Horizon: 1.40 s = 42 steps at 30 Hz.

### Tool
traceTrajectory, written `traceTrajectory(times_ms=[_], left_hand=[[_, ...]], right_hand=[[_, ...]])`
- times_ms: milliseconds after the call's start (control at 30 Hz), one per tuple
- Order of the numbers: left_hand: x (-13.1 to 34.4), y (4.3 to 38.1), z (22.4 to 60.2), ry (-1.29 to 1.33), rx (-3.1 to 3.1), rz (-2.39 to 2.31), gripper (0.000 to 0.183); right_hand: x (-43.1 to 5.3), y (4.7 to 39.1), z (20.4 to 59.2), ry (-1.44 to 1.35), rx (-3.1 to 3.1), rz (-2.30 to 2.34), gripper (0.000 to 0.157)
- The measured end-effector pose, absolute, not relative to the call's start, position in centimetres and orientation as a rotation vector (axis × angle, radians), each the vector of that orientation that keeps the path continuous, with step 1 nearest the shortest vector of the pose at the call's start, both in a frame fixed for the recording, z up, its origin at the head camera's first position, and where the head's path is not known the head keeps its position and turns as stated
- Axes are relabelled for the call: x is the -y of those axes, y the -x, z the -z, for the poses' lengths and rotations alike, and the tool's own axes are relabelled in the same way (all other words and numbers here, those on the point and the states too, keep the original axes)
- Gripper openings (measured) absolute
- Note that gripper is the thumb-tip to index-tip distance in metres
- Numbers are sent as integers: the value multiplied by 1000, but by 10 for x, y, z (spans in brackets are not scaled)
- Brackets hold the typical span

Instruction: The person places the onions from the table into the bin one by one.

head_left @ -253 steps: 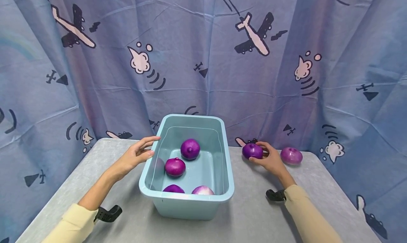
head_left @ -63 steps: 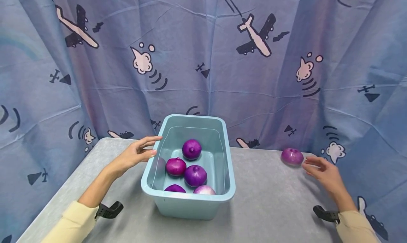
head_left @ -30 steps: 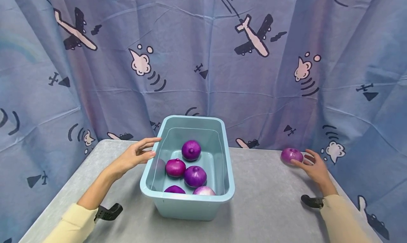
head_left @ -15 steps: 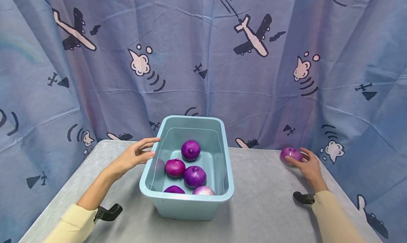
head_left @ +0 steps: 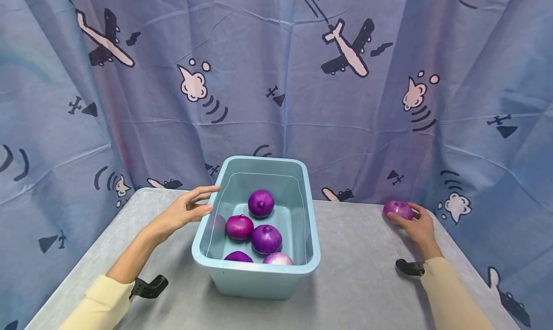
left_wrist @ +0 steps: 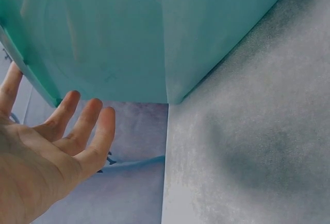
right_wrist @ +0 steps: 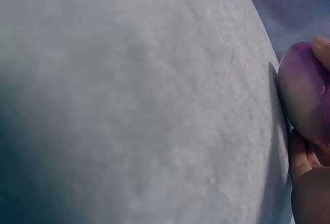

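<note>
At the table's back right, my right hand (head_left: pixel 419 226) grips a purple onion (head_left: pixel 397 211), thumb on the near side and fingers round its right. In the right wrist view the onion (right_wrist: pixel 304 92) sits at the right edge between thumb and fingers. My left hand (head_left: pixel 181 214) rests at the left rim of a light-blue plastic bin (head_left: pixel 256 268), its fingers extended and relaxed. The left wrist view shows the fingers (left_wrist: pixel 85 126) beside the bin's outer wall (left_wrist: pixel 113 54). Several purple onions (head_left: pixel 266 239) lie in the bin, the front ones partly hidden by its near wall.
The bin stands on a grey table (head_left: pixel 354 267), left of the right hand. A blue-purple curtain (head_left: pixel 242 80) with airplane prints hangs right behind the table's back edge. Each wrist wears a black strap device (head_left: pixel 149 287).
The onion my right hand held 8.4 seconds ago now lies in the bin. Since then the right hand has moved left onto the last table onion and closed round it. The left hand stays put.
</note>
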<state>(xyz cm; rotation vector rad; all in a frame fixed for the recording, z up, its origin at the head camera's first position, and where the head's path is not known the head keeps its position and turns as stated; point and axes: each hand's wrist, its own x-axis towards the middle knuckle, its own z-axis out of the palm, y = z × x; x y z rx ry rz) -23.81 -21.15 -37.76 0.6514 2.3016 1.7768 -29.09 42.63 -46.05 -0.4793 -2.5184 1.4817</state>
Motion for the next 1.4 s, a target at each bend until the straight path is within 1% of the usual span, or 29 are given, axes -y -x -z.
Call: traceTrajectory(times_ms=[200, 500, 1000, 1400], left_hand=[[212, 239, 379, -667, -2296, -1791, 55], [211, 240, 380, -664, -2289, -1786, 55], [212, 240, 381, -672, -2287, -1793, 53], [211, 237, 380, -675, -2238, -1836, 56]], right_hand=[[-427, 287, 459, 450, 2522, -1464, 101], [-428, 280, 450, 265, 2579, -1420, 98], [-402, 259, 422, 47, 2597, -1434, 84], [-384, 243, 405, -43, 2587, -1462, 78]])
